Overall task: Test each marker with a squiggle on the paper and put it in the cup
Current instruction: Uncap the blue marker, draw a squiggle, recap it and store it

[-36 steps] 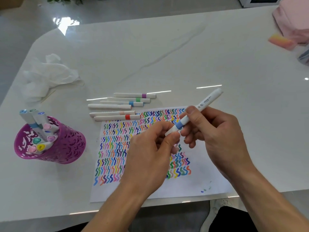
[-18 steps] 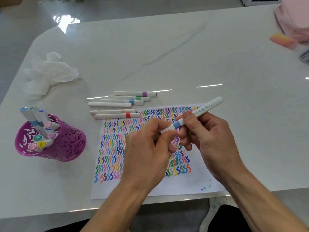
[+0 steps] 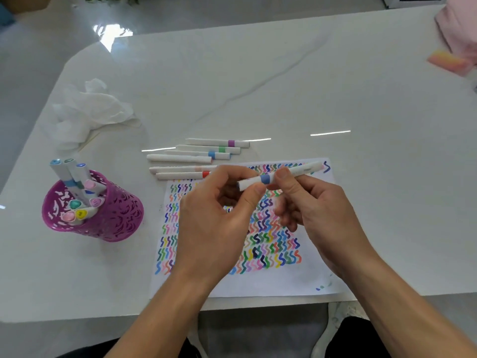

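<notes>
A white marker with a blue band (image 3: 265, 179) is held almost level above the paper (image 3: 309, 277), which is covered in coloured squiggles. My left hand (image 3: 214, 223) pinches the marker's capped left end between thumb and fingers. My right hand (image 3: 322, 215) grips its barel just right of the band. Several white markers (image 3: 196, 158) lie in a row on the table behind the paper. The purple perforated cup (image 3: 116, 218) stands at the left with several markers in it.
A crumpled white tissue (image 3: 90, 112) lies behind the cup. A pink cloth (image 3: 459, 29) and a pink-orange block (image 3: 449, 62) sit at the far right corner. The white table's front edge (image 3: 77, 313) runs just below the paper.
Both hands have tilted the marker from steeply slanted to nearly level and shifted it slightly away from me. The grip on both ends is unchanged.
</notes>
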Tool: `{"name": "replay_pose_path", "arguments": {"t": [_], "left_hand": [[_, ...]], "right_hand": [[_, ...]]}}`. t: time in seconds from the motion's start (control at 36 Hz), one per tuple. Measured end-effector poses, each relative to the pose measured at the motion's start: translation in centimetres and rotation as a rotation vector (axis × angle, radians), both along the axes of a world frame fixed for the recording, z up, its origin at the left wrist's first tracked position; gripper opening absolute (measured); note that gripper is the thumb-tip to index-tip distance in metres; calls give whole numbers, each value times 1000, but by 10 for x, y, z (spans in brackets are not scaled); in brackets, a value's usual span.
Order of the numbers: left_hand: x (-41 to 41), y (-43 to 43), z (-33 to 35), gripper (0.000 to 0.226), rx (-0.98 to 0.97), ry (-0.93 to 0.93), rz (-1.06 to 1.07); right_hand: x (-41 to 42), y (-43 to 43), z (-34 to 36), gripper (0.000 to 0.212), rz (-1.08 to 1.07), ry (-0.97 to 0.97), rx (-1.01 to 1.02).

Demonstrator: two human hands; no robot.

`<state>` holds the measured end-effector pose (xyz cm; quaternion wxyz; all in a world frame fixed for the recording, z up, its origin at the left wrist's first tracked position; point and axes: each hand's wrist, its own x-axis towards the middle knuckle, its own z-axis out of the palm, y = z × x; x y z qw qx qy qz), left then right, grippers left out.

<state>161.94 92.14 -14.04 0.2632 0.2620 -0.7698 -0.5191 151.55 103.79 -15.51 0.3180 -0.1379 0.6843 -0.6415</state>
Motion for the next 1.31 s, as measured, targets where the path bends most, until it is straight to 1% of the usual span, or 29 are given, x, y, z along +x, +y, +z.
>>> {"name": "replay_pose_path", "arguments": {"t": [0.06,0.17,0.31,0.39,0.47,0.58,0.69,0.78,0.92,0.97,1.03,1.31], "left_hand": [[4,-2,3,13,15,43,27],[11,-8,8,13,-16,95,99],[19,-19,19,13,19,194,178],[27,-24,28,14,-73,226,246],[37,-28,35,20,-196,271,315],[56,-40,42,29,-423,292,404],[75,-54,46,31,-583,291,488],[87,-62,46,32,-622,269,542],[99,-71,48,33,-533,284,632],[102,-74,48,36,-519,262,639],[104,-77,46,38,-508,200,631],[103,-84,39,30,-516,-143,666]], "right_hand": [[2,-1,0,52,7,38,28],[3,-2,-2,48,-8,104,73],[3,-4,-5,39,-45,162,113],[1,-3,-9,29,-57,230,156],[-1,1,-12,28,-64,291,218],[-4,7,-15,28,-66,411,303],[-4,10,-17,26,-61,469,337],[-2,10,-21,24,-41,487,361],[-1,6,-30,23,-1,468,421],[0,5,-32,23,3,477,437],[0,4,-32,22,0,490,446],[-2,1,-35,19,-4,522,468]]}}
